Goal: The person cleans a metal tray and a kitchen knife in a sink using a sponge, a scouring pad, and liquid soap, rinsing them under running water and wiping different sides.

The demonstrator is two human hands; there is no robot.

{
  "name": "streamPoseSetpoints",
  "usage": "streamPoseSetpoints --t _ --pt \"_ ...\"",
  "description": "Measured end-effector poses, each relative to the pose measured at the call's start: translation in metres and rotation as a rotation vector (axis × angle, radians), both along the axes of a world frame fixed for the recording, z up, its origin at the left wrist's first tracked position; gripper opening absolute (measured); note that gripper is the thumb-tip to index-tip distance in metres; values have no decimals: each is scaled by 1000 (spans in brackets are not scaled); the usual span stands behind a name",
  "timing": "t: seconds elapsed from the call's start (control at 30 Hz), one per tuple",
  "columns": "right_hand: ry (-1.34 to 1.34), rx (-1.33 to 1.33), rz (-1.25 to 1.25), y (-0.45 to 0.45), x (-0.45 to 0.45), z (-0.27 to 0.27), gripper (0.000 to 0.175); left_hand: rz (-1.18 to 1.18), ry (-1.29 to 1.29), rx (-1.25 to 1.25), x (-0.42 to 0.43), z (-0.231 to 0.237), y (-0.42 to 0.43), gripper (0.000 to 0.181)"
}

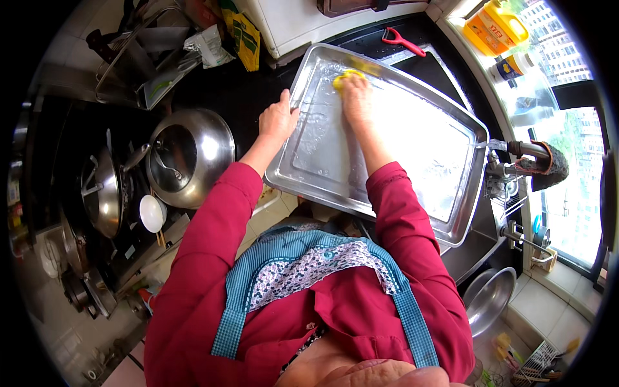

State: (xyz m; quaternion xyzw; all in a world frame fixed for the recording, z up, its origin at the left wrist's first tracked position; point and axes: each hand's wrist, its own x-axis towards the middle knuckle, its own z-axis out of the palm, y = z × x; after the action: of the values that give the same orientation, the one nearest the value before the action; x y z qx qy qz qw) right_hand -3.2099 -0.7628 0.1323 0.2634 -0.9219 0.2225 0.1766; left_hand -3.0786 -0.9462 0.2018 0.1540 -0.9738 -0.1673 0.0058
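Note:
A large rectangular stainless steel tray (319, 159) lies tilted across the sink and the black counter, its bottom wet and shining. My right hand (357, 99) presses a yellow cloth or sponge (347, 77) against the tray's inner surface, near its far left corner. At the tray's left edge is my left hand (279, 118), its fingers on the rim and its thumb towards the inside. Water runs from the faucet (527, 149) at the tray's right end.
Left of the tray stand a lidded steel wok (208, 159), a second lidded wok (106, 193) and a white bowl (153, 214). A red peeler (404, 41) lies behind the tray. Bottles, among them a yellow jug (495, 29), line the windowsill. A steel basin (491, 300) is at lower right.

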Motion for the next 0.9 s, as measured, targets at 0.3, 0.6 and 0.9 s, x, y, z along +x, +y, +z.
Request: streamPoseSetpoints --t 0.3,0.6,0.9 --pt "328 17 -63 -44 -40 38 30 8 17 67 4 -4 0 49" --pt "308 141 -347 73 -53 11 43 45 5 60 5 -4 -1 50" --pt "243 372 -822 206 -52 15 32 45 17 40 3 -8 -2 51"
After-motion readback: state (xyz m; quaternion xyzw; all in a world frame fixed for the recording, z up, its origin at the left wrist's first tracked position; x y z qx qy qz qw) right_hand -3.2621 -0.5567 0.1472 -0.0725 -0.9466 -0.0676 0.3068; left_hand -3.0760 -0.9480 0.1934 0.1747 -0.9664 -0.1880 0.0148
